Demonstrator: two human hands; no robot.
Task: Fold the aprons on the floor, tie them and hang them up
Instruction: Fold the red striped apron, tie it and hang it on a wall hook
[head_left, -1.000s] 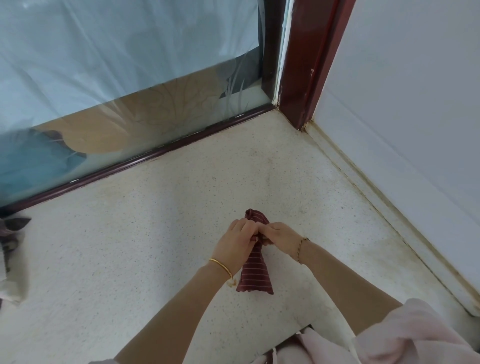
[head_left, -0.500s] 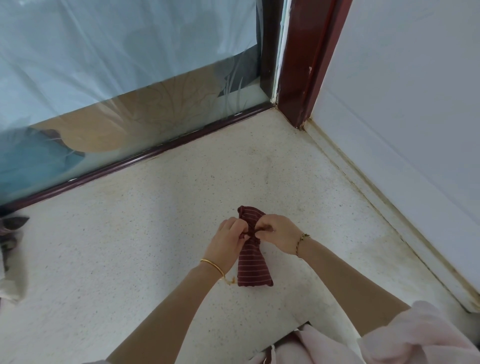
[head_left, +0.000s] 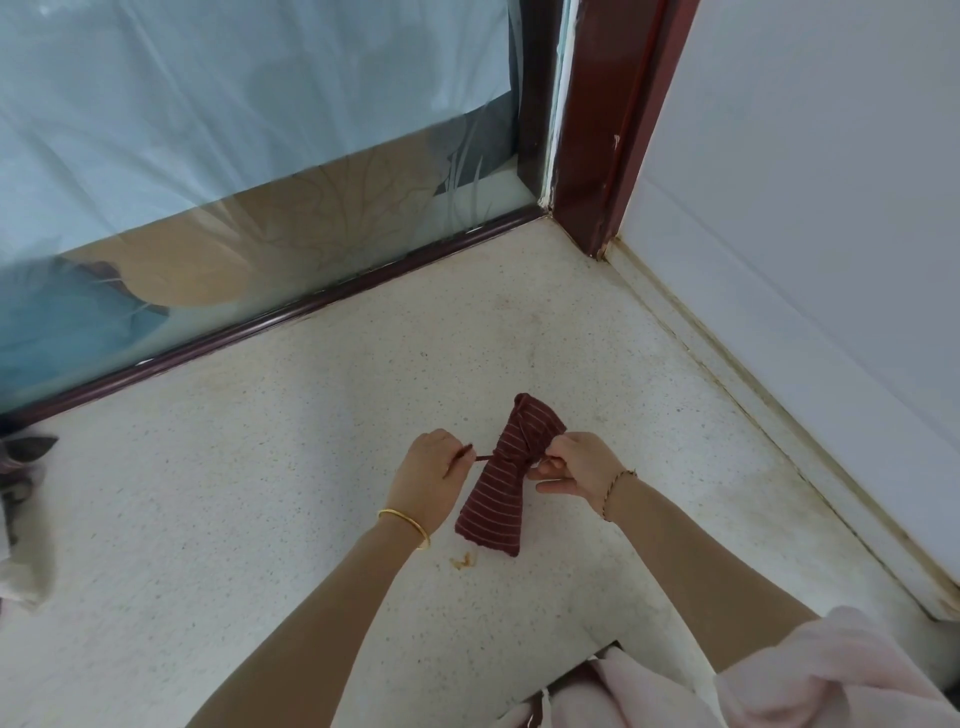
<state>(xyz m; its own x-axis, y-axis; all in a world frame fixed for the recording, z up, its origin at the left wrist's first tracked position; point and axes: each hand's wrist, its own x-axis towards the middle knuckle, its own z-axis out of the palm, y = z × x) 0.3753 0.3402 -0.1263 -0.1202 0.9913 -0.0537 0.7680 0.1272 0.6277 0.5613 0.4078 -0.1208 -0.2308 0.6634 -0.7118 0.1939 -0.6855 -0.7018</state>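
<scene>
Between the two hands, low over the floor (head_left: 260, 493), the fingers (head_left: 451, 451) of the left hand (head_left: 428, 475) are curling tight and pinching the end of a thin dark red string (head_left: 480, 458). That string is running taut to the squeezed middle of the apron (head_left: 493, 499). On the other side the fingers (head_left: 560, 458) of the right hand (head_left: 576, 467) are curling round something at that same middle. What they are gripping is hiding under them.

The apron is showing as a rolled, dark red bundle with thin pale stripes, narrowing at the waist and flaring at both ends, and it is tilting from lower left to upper right. Whether its lower end is touching the floor is hard to tell.

A gold bangle (head_left: 405, 525) is circling the left wrist and a thin bracelet (head_left: 615, 483) the right. Just below the bundle a small tan scrap (head_left: 464, 561) is lying on the pale speckled floor. Pink cloth (head_left: 831, 675) is filling the lower right corner, getting cut off by the edge. At the far left another crumpled cloth (head_left: 21, 519) is lying only partly in view.

Beyond, a glass door (head_left: 208, 156) covered with pale film is standing in a dark red frame (head_left: 597, 130), which is meeting a white wall (head_left: 805, 208) at the corner
</scene>
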